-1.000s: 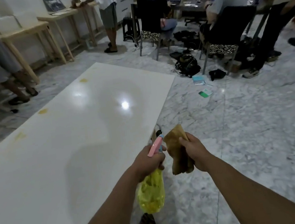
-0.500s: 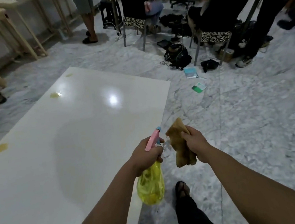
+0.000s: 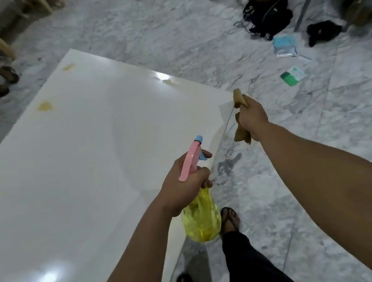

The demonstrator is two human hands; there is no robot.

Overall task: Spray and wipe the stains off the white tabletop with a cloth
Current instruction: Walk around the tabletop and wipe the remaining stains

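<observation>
white tabletop (image 3: pixel 72 167) with yellow-brown stains (image 3: pixel 45 106); spray bottle (image 3: pixel 200 218) yellow, pink head, blue nozzle; tan cloth (image 3: pixel 239 116); grey-veined white marble floor (image 3: pixel 318 130); black bag (image 3: pixel 267 11) far right.

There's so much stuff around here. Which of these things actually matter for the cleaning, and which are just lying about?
For the job:
- spray bottle in the left hand
- tan cloth in the right hand
- white tabletop with yellowish stains

Just lying about:
- black bag on the floor
- blue packet
- green-and-white packet
- chair legs
</observation>
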